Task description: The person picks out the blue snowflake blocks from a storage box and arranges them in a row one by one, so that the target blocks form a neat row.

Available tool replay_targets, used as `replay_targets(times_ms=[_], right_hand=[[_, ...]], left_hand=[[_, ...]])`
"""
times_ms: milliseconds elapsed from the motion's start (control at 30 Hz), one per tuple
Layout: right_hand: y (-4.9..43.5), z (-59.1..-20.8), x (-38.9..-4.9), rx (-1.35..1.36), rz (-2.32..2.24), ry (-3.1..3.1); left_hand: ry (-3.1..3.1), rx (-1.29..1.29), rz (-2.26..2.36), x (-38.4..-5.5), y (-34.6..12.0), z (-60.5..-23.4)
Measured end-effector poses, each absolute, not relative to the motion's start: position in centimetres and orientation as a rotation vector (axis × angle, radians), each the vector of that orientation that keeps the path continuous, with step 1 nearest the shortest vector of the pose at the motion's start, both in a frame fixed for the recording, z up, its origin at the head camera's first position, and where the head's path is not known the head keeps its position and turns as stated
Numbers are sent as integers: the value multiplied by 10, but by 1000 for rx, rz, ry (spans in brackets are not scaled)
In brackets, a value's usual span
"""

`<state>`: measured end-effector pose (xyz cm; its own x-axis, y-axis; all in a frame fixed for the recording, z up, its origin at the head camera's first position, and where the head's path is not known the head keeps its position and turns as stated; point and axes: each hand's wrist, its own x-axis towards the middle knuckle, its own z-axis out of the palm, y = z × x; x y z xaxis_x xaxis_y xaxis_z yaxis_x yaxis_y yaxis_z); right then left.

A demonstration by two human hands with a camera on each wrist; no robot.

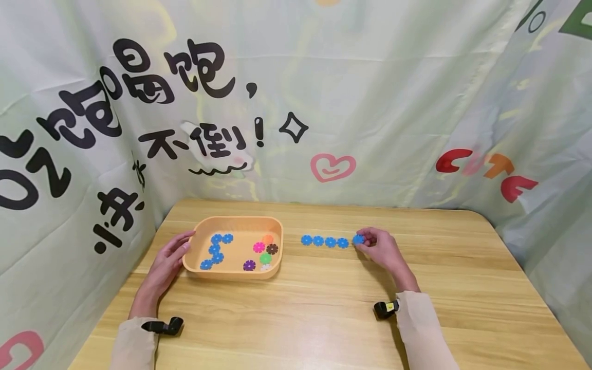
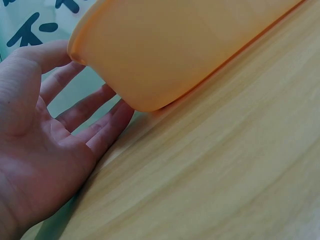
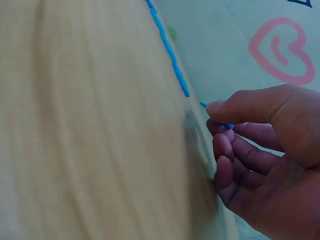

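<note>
Between thumb and fingertips, my right hand (image 1: 381, 249) pinches a blue snowflake disc (image 1: 358, 239), seen edge-on in the right wrist view. Just left of it, four-petal-like notched edges show on a row of several linked blue discs (image 1: 324, 241) lying on the table; a small gap separates the row from the held disc. My left hand (image 1: 167, 259) rests against the left end of an orange plastic basket (image 1: 231, 275). In the left wrist view its thumb touches the rim and its fairly straight fingers (image 2: 112, 125) lie along the outer wall.
Inside the basket, several blue discs (image 1: 214, 249) form a bent chain at the left. Loose pink (image 1: 259, 247), brown (image 1: 272, 249), green (image 1: 265, 258), purple (image 1: 249, 265), orange and white discs lie at its right. A printed curtain (image 1: 393, 103) hangs behind the wooden table (image 1: 277, 318).
</note>
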<state>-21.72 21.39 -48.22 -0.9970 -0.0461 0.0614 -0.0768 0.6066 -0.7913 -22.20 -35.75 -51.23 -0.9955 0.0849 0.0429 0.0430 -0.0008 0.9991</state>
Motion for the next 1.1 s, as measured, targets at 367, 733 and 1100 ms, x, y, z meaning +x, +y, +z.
replay_targets(times_ms=[367,733,1100], right_hand=[[212,-488,-220,104,1301,-2848],[210,-487,-220,91,1280,-2884],[210,-487,-220,87,1303,-2895]], left_hand=[[2186,159,2211,-224,-359,-514],[2190,174,2207,-225,-361,-515],[2188,172,2211,-225,-360,-516]])
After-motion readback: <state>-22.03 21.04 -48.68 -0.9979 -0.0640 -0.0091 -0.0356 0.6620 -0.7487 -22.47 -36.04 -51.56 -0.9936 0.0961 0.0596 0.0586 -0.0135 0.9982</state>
